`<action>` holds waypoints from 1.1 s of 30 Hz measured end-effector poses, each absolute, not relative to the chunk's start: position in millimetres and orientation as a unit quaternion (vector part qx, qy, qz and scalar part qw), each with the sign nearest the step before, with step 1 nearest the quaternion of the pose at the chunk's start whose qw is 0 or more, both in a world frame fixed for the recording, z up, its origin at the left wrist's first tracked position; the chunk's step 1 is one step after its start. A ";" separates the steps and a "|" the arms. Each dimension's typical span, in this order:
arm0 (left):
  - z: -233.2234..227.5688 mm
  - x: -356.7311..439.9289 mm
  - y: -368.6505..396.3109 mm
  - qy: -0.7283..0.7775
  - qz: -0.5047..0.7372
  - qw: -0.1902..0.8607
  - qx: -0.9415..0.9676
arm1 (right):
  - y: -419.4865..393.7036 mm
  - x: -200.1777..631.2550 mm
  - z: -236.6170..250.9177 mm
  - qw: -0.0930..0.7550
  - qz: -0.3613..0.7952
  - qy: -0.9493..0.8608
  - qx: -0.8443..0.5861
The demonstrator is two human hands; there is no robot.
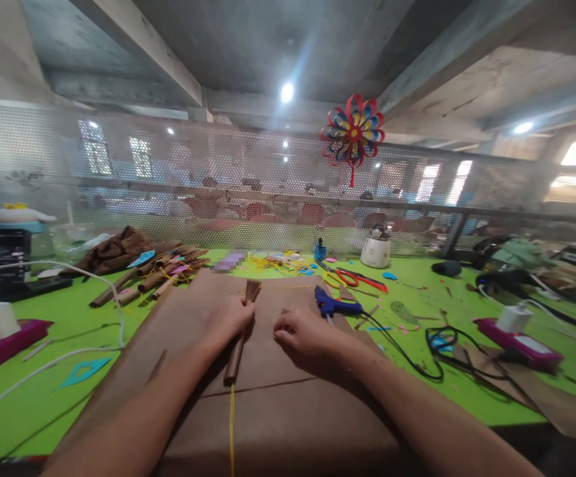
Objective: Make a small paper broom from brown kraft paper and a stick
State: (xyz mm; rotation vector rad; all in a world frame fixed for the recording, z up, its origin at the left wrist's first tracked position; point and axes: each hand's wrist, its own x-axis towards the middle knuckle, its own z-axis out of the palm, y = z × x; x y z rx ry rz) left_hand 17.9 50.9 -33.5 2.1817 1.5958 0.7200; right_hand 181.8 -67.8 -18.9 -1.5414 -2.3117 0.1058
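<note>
Left hand [226, 321] had fingers wrapped around a rolled brown paper tube [238, 344] lying on the brown sheet [278, 397] atop the tabletop [44, 397]; right hand [302, 334] rested loosely curled, empty; tube judged light, crushable, best gripped mid-length.

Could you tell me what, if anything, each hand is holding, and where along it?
The left hand grips a rolled brown paper stick near its frayed upper end. The right hand rests on the brown paper sheet, holding nothing visible.
</note>
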 end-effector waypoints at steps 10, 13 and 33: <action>-36.0 18.2 49.1 0.576 0.268 0.159 0.755 | -63.8 190.3 -23.1 0.181 0.043 -0.820 -0.541; -35.7 19.1 47.7 0.572 0.266 0.158 0.759 | -63.0 194.0 -24.2 0.185 0.049 -0.825 -0.532; -18.7 12.2 55.7 0.565 0.453 0.289 0.626 | -58.4 206.8 -23.3 0.371 0.029 -0.733 -0.569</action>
